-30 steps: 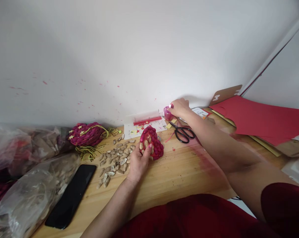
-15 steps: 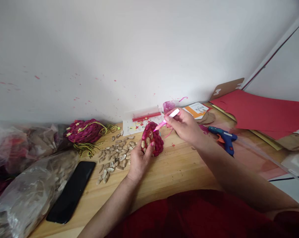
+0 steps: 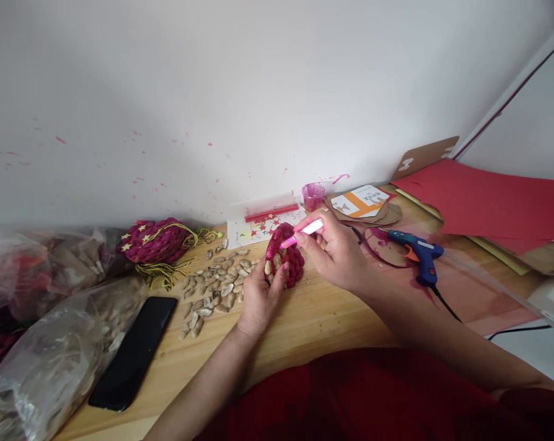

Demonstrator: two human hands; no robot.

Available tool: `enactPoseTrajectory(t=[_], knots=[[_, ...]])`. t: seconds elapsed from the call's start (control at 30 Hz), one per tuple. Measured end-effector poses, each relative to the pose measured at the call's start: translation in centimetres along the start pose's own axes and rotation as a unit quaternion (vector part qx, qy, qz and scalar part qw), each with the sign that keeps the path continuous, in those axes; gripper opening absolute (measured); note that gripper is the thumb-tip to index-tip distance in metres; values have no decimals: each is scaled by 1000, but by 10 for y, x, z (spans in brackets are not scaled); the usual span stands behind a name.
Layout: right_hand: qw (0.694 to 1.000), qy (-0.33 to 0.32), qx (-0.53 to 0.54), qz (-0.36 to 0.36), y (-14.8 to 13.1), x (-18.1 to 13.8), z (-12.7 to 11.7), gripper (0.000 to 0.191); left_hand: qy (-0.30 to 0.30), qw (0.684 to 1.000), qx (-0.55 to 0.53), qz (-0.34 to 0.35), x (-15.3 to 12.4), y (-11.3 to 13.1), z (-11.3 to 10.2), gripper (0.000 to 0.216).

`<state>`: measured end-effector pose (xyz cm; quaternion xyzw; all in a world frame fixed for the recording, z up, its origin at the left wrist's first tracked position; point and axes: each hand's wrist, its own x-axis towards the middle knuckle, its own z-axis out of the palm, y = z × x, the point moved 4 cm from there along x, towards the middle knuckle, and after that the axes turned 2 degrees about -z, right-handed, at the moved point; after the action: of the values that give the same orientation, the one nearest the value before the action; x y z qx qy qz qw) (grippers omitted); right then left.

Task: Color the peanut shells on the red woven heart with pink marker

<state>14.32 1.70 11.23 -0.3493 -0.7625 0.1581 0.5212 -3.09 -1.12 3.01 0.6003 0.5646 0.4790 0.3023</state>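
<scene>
My left hand [image 3: 262, 294] is closed round a dark pink craft piece [image 3: 296, 263] covered in painted peanut shells, some still bare and tan on the side facing me. Pinched in my right hand [image 3: 338, 251] is a paintbrush [image 3: 311, 227] with a white handle; its pink-stained end is at the top of the craft piece. Whether the bristles touch it I cannot tell. Loose peanut shells [image 3: 217, 282] lie on the wooden table left of my left hand. Behind my right hand stands a clear cup of pink paint [image 3: 313, 195].
Left are a finished-looking pink shell piece [image 3: 160, 242] with stars and cords, a plastic bag [image 3: 51, 361] and a black phone [image 3: 134, 352]. A star sheet [image 3: 237, 233] lies at the back. Right are a blue glue gun [image 3: 423, 254], cardboard pieces [image 3: 389, 214] and red paper [image 3: 497, 199].
My right hand has moved slightly left and down, bringing the brush lower over the craft piece. The glue gun's cable and a pink-edged disc now show more. My left hand keeps its hold.
</scene>
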Motion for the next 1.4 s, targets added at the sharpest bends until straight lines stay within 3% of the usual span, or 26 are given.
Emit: enactPoseTrajectory(t=[0.2, 0.73, 0.93, 1.13, 1.4], knots=[[1000, 16, -12, 22, 4, 3, -6, 6, 1, 1000, 0, -9, 0, -2, 0, 25], [1000, -15, 16, -15, -5, 4, -2, 6, -1, 1000, 9, 10, -1, 0, 0, 22], [1000, 7, -21, -4, -3, 5, -8, 5, -2, 1000, 4, 3, 0, -2, 0, 23], [1000, 9, 26, 10, 8, 4, -7, 9, -11, 1000, -10, 2, 0, -8, 2, 26], [987, 10, 136, 91, 35, -1, 2, 16, -6, 1000, -18, -4, 2, -16, 2, 26]])
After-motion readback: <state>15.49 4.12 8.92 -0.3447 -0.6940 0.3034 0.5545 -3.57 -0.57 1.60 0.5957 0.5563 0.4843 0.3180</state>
